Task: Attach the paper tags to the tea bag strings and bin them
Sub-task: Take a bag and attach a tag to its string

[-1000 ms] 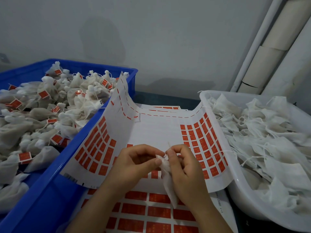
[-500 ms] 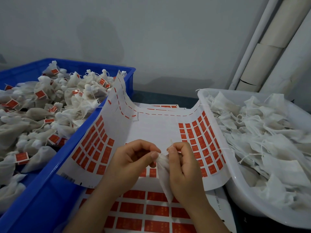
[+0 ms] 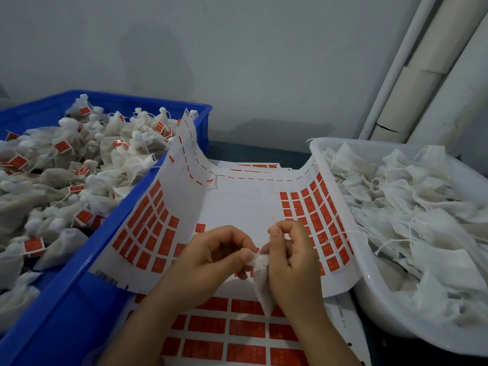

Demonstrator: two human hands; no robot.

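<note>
The left hand [image 3: 211, 256] and the right hand [image 3: 293, 262] met over the middle of a curled sheet of tags [image 3: 237, 204], and between them they held 1 small white tea bag [image 3: 262, 289]. The left hand's thumb and curled fingers pinched the bag's gathered neck. The right hand's thumb and forefinger were closed narrowly on the string [image 3: 273, 220], whose short end poked up above the fingertips, while the bag's body hung down by the right palm, over the sheets. The curled sheet was white, with its 2 side edges bowed upward: the left edge leaned on the rim of the blue crate [image 3: 79, 299], the right edge on the white tub [image 3: 396, 326]. Blocks of red tags [image 3: 314, 215] remained down both sides of that sheet, and its middle was mostly bare backing. A second sheet [image 3: 237, 328] lay flat beneath it, nearer the person, with rows of red tags filling it. The blue crate on the left was heaped with tagged tea bags [image 3: 66, 175], red labels showing among them. The tub on the right held a loose pile of untagged bags [image 3: 409, 207], their strings trailing. Pale pipes [image 3: 422, 75] ran up the grey wall behind the tub.
</note>
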